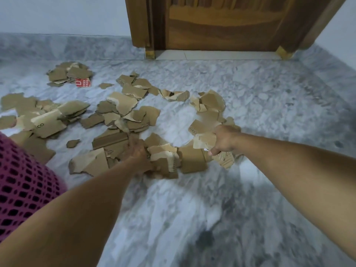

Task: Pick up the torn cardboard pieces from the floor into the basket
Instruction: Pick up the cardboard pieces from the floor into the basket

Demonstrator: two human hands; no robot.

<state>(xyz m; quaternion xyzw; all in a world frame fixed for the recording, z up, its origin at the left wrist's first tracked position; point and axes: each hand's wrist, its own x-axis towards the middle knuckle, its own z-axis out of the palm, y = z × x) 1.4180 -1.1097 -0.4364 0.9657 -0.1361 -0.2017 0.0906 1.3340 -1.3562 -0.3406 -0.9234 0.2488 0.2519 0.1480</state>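
Head view: a grey-white marbled stone floor (250, 89) fills most of the frame, meeting a pale wall (57, 14) at the top behind a matching stone skirting. A brown wooden door (221, 24) stands at top centre. Torn cardboard pieces (123, 105) lie scattered across the left and centre of the floor, one red-printed scrap (83, 82) in the upper left. At centre, the left hand (137, 151) reaches into the pile; blur hides its grip, so I cannot tell. Centre right, the right hand (224, 139) clenches several cardboard scraps. A pink mesh basket (23, 182) sits at the left edge.
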